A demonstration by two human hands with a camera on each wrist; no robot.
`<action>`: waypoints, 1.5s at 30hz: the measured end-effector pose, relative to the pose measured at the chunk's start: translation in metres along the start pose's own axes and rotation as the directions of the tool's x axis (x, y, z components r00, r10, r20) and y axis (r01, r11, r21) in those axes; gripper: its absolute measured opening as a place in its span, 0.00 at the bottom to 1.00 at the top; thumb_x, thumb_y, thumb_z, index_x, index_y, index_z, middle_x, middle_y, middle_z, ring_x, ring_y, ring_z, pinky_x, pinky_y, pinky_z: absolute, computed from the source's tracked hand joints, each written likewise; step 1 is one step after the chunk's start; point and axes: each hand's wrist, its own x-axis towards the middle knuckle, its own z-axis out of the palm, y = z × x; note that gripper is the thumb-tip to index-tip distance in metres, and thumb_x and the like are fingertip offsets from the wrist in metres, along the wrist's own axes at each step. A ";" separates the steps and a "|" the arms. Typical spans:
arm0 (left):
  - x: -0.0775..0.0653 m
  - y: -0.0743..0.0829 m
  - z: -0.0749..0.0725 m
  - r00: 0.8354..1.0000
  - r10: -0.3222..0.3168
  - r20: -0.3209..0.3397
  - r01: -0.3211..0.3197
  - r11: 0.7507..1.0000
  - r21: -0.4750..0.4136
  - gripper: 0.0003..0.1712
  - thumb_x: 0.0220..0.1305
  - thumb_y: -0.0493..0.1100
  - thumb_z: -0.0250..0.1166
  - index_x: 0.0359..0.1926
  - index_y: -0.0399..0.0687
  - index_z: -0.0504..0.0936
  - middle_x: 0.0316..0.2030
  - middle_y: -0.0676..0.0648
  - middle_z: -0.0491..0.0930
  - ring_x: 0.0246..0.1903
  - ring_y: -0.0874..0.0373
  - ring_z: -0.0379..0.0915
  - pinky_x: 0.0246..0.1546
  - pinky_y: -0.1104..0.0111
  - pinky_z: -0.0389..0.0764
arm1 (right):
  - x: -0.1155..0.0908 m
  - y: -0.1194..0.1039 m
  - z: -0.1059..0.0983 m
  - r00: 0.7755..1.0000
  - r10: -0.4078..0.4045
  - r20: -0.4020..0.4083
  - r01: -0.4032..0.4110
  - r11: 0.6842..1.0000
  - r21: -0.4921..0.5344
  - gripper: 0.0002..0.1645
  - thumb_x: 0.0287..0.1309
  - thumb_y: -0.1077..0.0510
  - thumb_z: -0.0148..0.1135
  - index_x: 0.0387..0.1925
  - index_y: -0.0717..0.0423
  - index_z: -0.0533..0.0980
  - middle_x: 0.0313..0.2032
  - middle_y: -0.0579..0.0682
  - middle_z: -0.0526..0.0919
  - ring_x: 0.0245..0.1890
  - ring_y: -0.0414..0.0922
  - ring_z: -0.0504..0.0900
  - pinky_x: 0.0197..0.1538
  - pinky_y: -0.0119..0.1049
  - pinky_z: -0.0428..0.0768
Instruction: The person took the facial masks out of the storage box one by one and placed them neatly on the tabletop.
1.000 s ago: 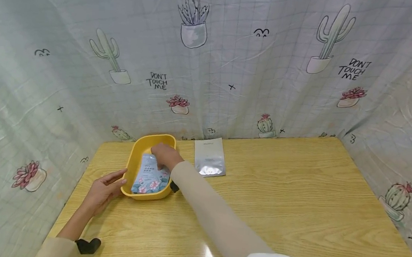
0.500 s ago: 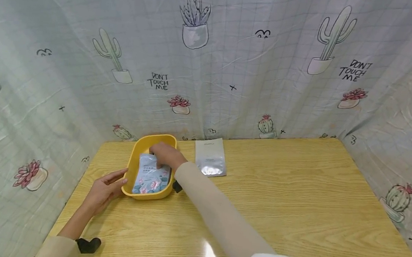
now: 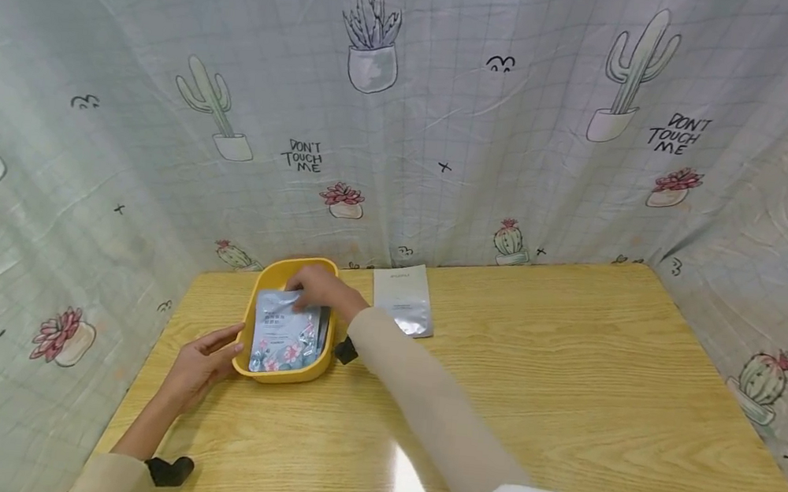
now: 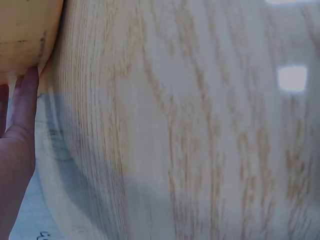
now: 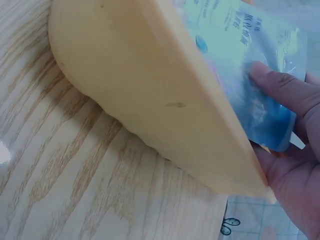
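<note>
A yellow plastic bin (image 3: pixel 253 304) stands at the table's back left. Inside it, my right hand (image 3: pixel 324 285) pinches the far edge of a light blue sheet mask packet (image 3: pixel 278 338) printed with pink flowers. In the right wrist view the thumb (image 5: pixel 280 87) presses on the packet's face; the other fingers are mostly hidden behind it. The edge of something darker (image 3: pixel 323 328) shows under its right side. My left hand (image 3: pixel 199 366) rests its fairly straight fingertips against the bin's left wall, also visible in the left wrist view beside the bin (image 4: pixel 25 40).
A white and silver packet (image 3: pixel 402 290) lies flat on the wooden table (image 3: pixel 532 370), right of the bin, partly covered by my right forearm. A curtain (image 3: pixel 448 124) with cactus prints hangs along the table's back and sides.
The blue packet has shifted left and tilted up in the bin, uncovering a darker edge at its right. My right hand has moved slightly with it; my left hand stays put.
</note>
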 end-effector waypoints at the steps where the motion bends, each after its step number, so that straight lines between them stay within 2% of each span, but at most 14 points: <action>1: 0.000 0.000 0.000 1.000 -0.001 0.000 0.001 1.000 0.001 0.35 0.73 0.41 0.65 0.76 0.41 0.65 0.55 0.65 0.78 0.50 0.65 0.81 0.47 0.68 0.87 | -0.001 0.000 -0.001 1.000 -0.014 0.000 0.014 1.000 0.010 0.15 0.58 0.58 0.76 0.48 0.50 0.88 0.45 0.42 0.88 0.43 0.36 0.81 0.50 0.23 0.78; 6: -0.001 0.000 0.000 1.000 0.007 0.006 -0.007 1.000 -0.015 0.34 0.73 0.39 0.64 0.76 0.39 0.65 0.54 0.65 0.79 0.50 0.66 0.81 0.47 0.68 0.86 | -0.004 0.001 -0.004 0.998 -0.062 -0.005 0.063 0.998 0.027 0.19 0.60 0.58 0.74 0.53 0.50 0.86 0.50 0.42 0.88 0.51 0.36 0.82 0.55 0.22 0.77; 11: -0.001 0.000 0.001 1.000 0.014 0.007 -0.014 0.999 -0.030 0.32 0.73 0.38 0.64 0.74 0.41 0.67 0.54 0.65 0.78 0.50 0.65 0.81 0.47 0.68 0.87 | -0.007 0.000 -0.006 0.999 -0.049 -0.021 0.050 0.996 0.080 0.22 0.63 0.61 0.71 0.59 0.50 0.84 0.56 0.43 0.85 0.57 0.38 0.80 0.59 0.23 0.76; 17: 0.000 0.001 0.001 1.000 0.019 0.013 -0.018 0.999 -0.039 0.32 0.74 0.37 0.63 0.75 0.41 0.67 0.55 0.65 0.78 0.51 0.66 0.81 0.47 0.69 0.86 | -0.011 -0.002 -0.006 0.994 0.041 -0.105 -0.024 0.987 0.160 0.25 0.62 0.57 0.73 0.61 0.48 0.81 0.58 0.44 0.83 0.58 0.40 0.79 0.59 0.25 0.76; 22: 0.000 0.003 0.001 1.000 0.006 0.009 -0.006 1.000 -0.028 0.34 0.73 0.39 0.63 0.76 0.40 0.65 0.57 0.64 0.75 0.51 0.66 0.81 0.48 0.69 0.86 | -0.013 -0.001 -0.003 0.966 0.140 -0.217 -0.081 0.962 0.260 0.24 0.60 0.55 0.75 0.58 0.50 0.83 0.56 0.46 0.84 0.55 0.41 0.81 0.53 0.25 0.78; 25: -0.001 0.004 0.002 1.000 0.000 0.002 0.000 1.000 -0.017 0.35 0.73 0.40 0.64 0.76 0.39 0.63 0.57 0.64 0.74 0.52 0.67 0.80 0.49 0.69 0.86 | -0.015 0.001 -0.002 0.953 0.156 -0.261 -0.067 0.945 0.321 0.20 0.61 0.55 0.74 0.55 0.52 0.85 0.52 0.48 0.86 0.49 0.41 0.82 0.48 0.25 0.79; 28: -0.001 0.005 0.004 1.000 -0.003 -0.006 0.003 1.000 -0.009 0.36 0.73 0.40 0.65 0.76 0.38 0.62 0.56 0.65 0.74 0.52 0.68 0.80 0.49 0.69 0.86 | -0.019 0.002 -0.002 0.959 0.148 -0.240 -0.033 0.905 0.425 0.18 0.65 0.55 0.70 0.55 0.52 0.85 0.51 0.47 0.86 0.42 0.38 0.82 0.42 0.27 0.80; 31: -0.003 0.006 0.006 1.000 -0.006 -0.017 0.006 1.000 0.004 0.37 0.72 0.41 0.66 0.76 0.38 0.63 0.55 0.67 0.76 0.51 0.69 0.80 0.48 0.69 0.86 | -0.023 0.002 -0.004 0.979 0.121 -0.162 -0.007 0.820 0.572 0.18 0.70 0.58 0.64 0.59 0.51 0.82 0.53 0.47 0.84 0.37 0.39 0.81 0.41 0.35 0.84; 33: -0.004 0.007 0.007 1.000 -0.009 -0.028 0.010 1.000 0.008 0.37 0.71 0.41 0.67 0.76 0.39 0.64 0.55 0.66 0.76 0.51 0.69 0.80 0.47 0.69 0.86 | -0.025 0.001 -0.004 0.989 0.100 -0.106 -0.006 0.755 0.655 0.20 0.72 0.61 0.61 0.63 0.52 0.80 0.55 0.51 0.82 0.37 0.45 0.82 0.41 0.44 0.86; 35: -0.005 0.007 0.009 0.999 -0.013 -0.040 0.014 1.000 0.011 0.37 0.70 0.42 0.68 0.75 0.40 0.65 0.57 0.64 0.74 0.50 0.69 0.81 0.47 0.69 0.86 | -0.026 0.001 -0.005 0.993 0.090 -0.076 -0.012 0.721 0.693 0.25 0.70 0.64 0.62 0.66 0.53 0.77 0.59 0.52 0.80 0.45 0.47 0.83 0.46 0.48 0.87; 37: -0.005 0.006 0.010 0.999 -0.020 -0.048 0.021 1.000 0.016 0.37 0.70 0.42 0.68 0.75 0.41 0.65 0.61 0.58 0.71 0.50 0.69 0.81 0.48 0.69 0.86 | -0.027 0.000 -0.004 0.994 0.096 -0.051 -0.031 0.703 0.710 0.30 0.66 0.66 0.66 0.68 0.54 0.74 0.62 0.53 0.78 0.54 0.49 0.81 0.50 0.47 0.86; 39: -0.006 0.006 0.011 0.998 -0.022 -0.059 0.024 0.999 0.022 0.37 0.70 0.42 0.68 0.76 0.42 0.66 0.65 0.53 0.68 0.50 0.69 0.81 0.47 0.70 0.86 | -0.028 0.000 -0.003 0.993 0.117 -0.021 -0.069 0.705 0.706 0.33 0.62 0.65 0.70 0.68 0.56 0.74 0.59 0.52 0.80 0.56 0.48 0.80 0.53 0.45 0.85; 42: -0.007 0.005 0.012 0.997 -0.025 -0.066 0.028 0.999 0.035 0.37 0.70 0.43 0.68 0.76 0.42 0.65 0.67 0.50 0.66 0.50 0.69 0.81 0.47 0.70 0.86 | -0.030 0.000 0.000 0.990 0.132 0.049 -0.127 0.689 0.713 0.25 0.59 0.64 0.73 0.58 0.63 0.79 0.45 0.52 0.84 0.47 0.49 0.81 0.52 0.44 0.84; 45: -0.008 0.005 0.012 0.998 -0.022 -0.067 0.024 0.999 0.027 0.37 0.70 0.43 0.68 0.76 0.42 0.66 0.65 0.52 0.68 0.50 0.66 0.82 0.47 0.70 0.86 | -0.032 0.000 0.004 0.985 0.111 0.130 -0.171 0.648 0.742 0.15 0.60 0.66 0.72 0.48 0.66 0.82 0.35 0.52 0.82 0.36 0.48 0.80 0.51 0.47 0.84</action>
